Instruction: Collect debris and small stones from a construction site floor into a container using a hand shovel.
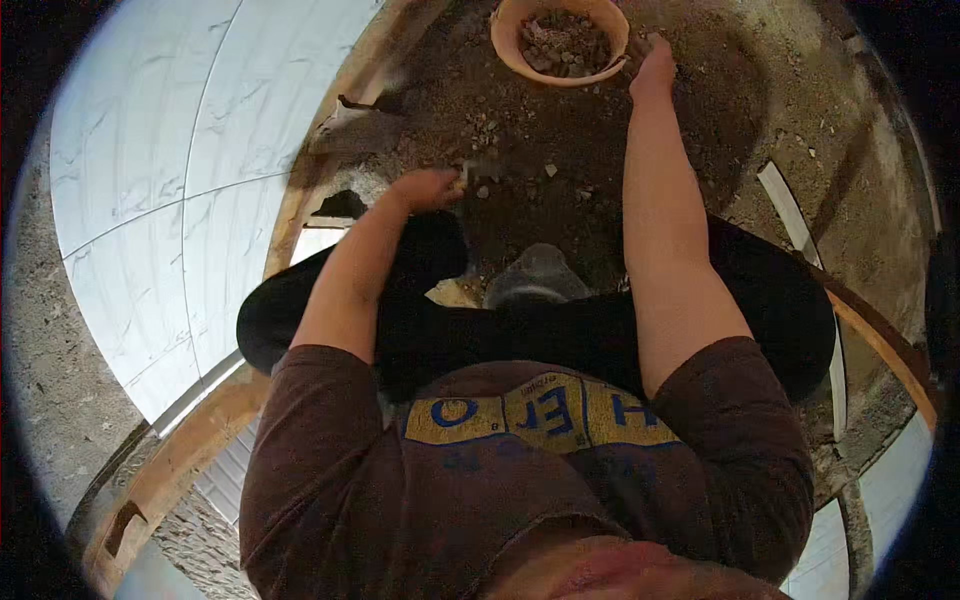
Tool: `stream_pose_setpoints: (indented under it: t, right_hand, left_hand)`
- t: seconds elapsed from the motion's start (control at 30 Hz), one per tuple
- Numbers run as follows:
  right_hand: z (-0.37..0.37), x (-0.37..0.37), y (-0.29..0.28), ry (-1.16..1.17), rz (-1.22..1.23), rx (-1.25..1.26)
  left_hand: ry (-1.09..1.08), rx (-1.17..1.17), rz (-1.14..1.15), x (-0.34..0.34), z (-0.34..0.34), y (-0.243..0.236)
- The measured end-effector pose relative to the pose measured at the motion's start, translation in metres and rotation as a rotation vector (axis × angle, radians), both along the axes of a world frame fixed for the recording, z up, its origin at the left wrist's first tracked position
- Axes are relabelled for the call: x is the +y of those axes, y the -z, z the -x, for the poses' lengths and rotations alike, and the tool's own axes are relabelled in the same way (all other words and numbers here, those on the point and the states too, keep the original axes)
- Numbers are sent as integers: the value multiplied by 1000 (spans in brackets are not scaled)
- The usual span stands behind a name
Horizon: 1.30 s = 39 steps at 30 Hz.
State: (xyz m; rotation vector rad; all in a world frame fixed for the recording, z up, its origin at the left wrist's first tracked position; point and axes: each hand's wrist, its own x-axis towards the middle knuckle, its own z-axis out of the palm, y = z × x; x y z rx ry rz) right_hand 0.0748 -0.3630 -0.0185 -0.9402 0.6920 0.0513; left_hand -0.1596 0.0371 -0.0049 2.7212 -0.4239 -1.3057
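An orange-tan bucket (508, 45) stands on the dirt floor at the far middle, its mouth turned partly toward me. Broken stones and rubble (565, 42) lie inside it. At its right rim is my right hand (654, 68), arm stretched out, with closed fingers against the edge. My left hand (430, 187) is low over the ground, left of the middle, beside loose stones (485, 130). Its fingers are pressed together around a small pale piece, too blurred to name. A clear plastic container (538, 275) lies between my knees.
Large white marbled tiles (130, 200) cover the left side, bordered by a curved brown edge (292, 215). On the right a pale strip (790, 210) lies on the dirt near an orange-brown strip (885, 352). A torn grey scrap (358, 125) lies at the left edge of the dirt.
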Motion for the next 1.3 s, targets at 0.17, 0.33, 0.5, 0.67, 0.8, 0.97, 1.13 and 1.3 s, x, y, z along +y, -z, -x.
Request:
stream_pose_setpoints:
  t: [0.17, 0.33, 0.5, 0.67, 0.8, 0.97, 1.13, 1.3]
  right_hand:
    - [2, 5, 8, -5, 26, 92]
    - [4, -1, 21, 4, 159, 147]
    - [1, -15, 18, -70, 171, 110]
    - [2, -16, 7, -32, 119, 153]
    - [4, -7, -1, 19, 121, 147]
    - [3, -1, -4, 53, 140, 198]
    - [-7, 1, 3, -115, 106, 167]
    - [-11, 4, 4, 59, 76, 216]
  left_hand:
    - [-542, -215, -54, -15, 20, 44]
    - [-613, -238, 78, -38, 11, 38]
    - [-507, -208, 360, -105, -23, 29]
    - [-641, -112, 430, -189, -42, 45]
    - [-741, -229, 337, -187, -29, 76]
    - [-763, -276, 144, -123, 14, 119]
    - [-931, -201, 196, -125, 23, 92]
    - [-735, -191, 431, -200, -12, 64]
